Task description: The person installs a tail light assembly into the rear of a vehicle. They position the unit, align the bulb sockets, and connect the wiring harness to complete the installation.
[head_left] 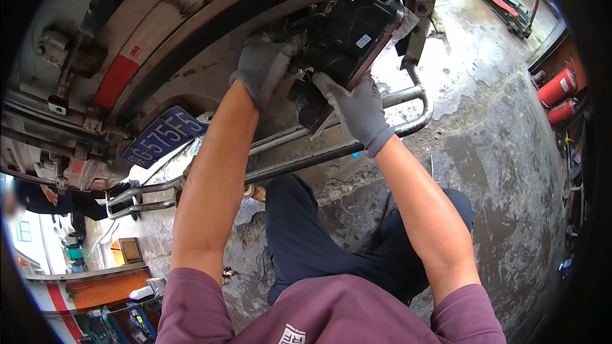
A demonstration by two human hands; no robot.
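- While the gloved right hand grips its lower edge, the black plastic housing with a red rim sits tilted at one end of the vehicle.
- At the housing's left side, the gloved left hand has bent fingers; whether they clasp anything, I cannot tell.
- Below both hands runs a metal bar.
- Left of it is a blue plate.
- Farther right, red cylinders are near the stained floor.

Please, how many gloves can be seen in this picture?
2: one grey glove on the left hand, another on the right hand, touching the black housing. No others show.
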